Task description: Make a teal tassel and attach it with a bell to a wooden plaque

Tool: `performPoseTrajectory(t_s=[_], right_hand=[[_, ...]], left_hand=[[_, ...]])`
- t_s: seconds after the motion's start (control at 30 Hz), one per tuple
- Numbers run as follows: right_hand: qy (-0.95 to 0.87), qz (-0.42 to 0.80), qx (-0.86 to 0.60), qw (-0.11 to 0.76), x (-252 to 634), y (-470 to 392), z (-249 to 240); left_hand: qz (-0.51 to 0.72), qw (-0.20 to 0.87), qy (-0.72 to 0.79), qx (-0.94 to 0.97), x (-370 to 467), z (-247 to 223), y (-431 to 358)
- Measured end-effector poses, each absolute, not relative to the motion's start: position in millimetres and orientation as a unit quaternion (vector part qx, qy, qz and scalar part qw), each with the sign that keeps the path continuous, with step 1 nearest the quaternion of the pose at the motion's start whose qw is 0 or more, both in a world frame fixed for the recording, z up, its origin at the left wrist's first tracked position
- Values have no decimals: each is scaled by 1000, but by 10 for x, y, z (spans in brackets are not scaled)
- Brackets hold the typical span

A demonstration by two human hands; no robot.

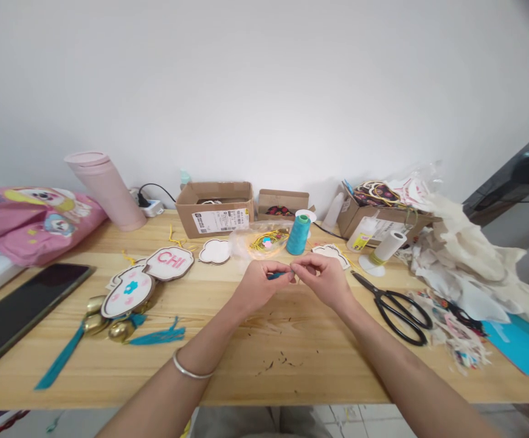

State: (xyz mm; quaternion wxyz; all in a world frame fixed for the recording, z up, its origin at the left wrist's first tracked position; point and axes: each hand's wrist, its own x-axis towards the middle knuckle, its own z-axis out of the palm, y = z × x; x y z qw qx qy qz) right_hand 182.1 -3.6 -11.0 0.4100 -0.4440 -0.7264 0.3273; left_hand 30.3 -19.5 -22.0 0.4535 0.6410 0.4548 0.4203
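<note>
My left hand (264, 281) is closed around a small bit of teal thread (275, 275), most of it hidden by the fingers. Against its fingertips, my right hand (320, 277) is pinched closed; what lies between thumb and finger is too small to make out. Just beyond both hands stands a spool of teal thread (298, 235). A clear plastic bag with yellow cords (264, 242) lies beside it. Cloud-shaped patches, one white (214, 251) and one partly behind my right hand (332, 252), rest near the hands.
On the left lie embroidered patches (169, 263), brass bells (121, 330) with teal tassels (159, 334), and a phone (27, 310). Black scissors (394, 307), fabric scraps (463, 340) and a glue bottle (362, 234) are right. Cardboard boxes (216, 213) and a pink tumbler (109, 193) line the wall.
</note>
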Motion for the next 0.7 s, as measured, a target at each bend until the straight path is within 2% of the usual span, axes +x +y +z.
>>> performPoseTrajectory(t_s=[0.27,0.53,0.7], right_hand=[[-694,418,-453,372,1883,2,6],[-692,371,-475,397,1840,-88,-13],[-695,367,-448,425,1842,-74,-59]], left_hand=[[400,391,444,700,273,-210,-199],[445,331,442,705,268,-202,-207],[440,398,440,674,262,-214,-192]])
